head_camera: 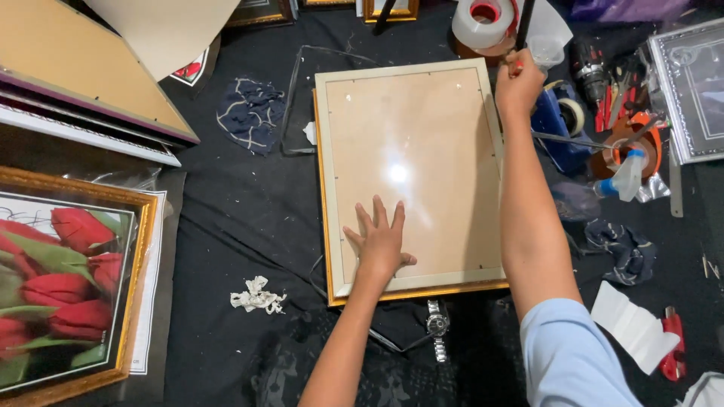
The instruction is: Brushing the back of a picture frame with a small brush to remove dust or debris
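Left hand [381, 243] lies spread flat on the picture frame [411, 177], right hand [518, 81] fisted around a dark tool handle [524, 26] at the frame's top right corner.

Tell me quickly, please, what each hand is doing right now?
Left hand: open, fingers spread, flat on the picture frame's backing.
Right hand: closed around a dark tool handle at the frame's top right corner.

One camera only, worn on the head, looking almost straight down from close above the frame [411, 177] lying flat on the black cloth [241, 226]; the frame sits mid-view, both forearms reach in from the bottom edge towards it, clutter ringing it
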